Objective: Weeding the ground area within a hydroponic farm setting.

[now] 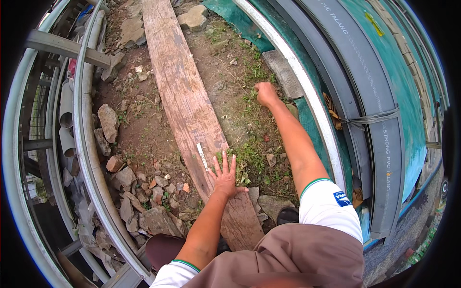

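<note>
My left hand (225,183) lies with spread fingers on the near part of a weathered wooden plank (187,97), beside a small pale strip (202,157). Ahead and to the right, my right hand (265,94) is curled down at low green weeds (256,72) on the soil, near a grey concrete block (284,73). Its fingertips are partly hidden, so whether it grips a weed cannot be told. More weeds (252,153) grow between the plank and my right arm.
Stones and rubble (158,217) lie left of the plank, bordered by metal rails (81,108). On the right are a curved-looking white metal bar (309,86), green netting (309,118) and grey PVC gutters (374,90) tied together. A flat stone (272,206) lies near my shoe (288,216).
</note>
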Tool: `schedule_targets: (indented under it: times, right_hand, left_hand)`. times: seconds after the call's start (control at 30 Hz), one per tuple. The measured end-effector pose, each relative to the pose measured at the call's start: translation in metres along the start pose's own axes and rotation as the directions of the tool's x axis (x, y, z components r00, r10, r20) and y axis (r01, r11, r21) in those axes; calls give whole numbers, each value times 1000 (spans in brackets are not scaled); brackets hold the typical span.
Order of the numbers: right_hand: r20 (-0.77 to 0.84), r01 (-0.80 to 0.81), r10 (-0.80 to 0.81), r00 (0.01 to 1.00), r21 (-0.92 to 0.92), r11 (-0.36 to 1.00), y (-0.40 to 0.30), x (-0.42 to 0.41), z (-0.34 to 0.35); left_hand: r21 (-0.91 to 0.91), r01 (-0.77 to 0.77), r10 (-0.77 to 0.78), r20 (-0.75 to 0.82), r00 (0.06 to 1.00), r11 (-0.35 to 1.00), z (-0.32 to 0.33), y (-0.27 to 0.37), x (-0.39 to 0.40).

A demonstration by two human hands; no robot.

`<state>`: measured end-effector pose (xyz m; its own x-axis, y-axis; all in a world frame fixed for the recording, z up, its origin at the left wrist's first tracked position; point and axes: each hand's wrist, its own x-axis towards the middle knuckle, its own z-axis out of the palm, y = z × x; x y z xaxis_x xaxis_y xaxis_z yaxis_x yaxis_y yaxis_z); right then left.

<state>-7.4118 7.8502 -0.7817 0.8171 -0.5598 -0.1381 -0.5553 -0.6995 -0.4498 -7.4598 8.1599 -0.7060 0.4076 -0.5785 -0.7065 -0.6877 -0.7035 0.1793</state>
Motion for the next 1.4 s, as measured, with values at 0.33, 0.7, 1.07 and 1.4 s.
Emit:
schedule_targets:
  times: [0.33, 0.7, 1.07, 1.4]
  right_hand:
    - [436, -41, 48, 899, -26, 999, -19, -40, -60]
    - [-176, 169, -163, 971, 19, 985, -12, -11, 16]
    - [-404, 194, -168, 899, 22, 981, 9, 23, 3]
    - [-124, -86, 227, 966, 672, 735, -24, 14, 35]
  left_hand:
    - [-53, -127, 78, -545, 835, 990, -16, -17, 14]
    - [-100, 77, -92, -155, 984, 992, -57, -27, 73]
    - [-123, 89, -92, -17, 996, 988, -62, -28, 72]
    - [-138, 71, -76, -33, 997, 988, -60, -29, 73]
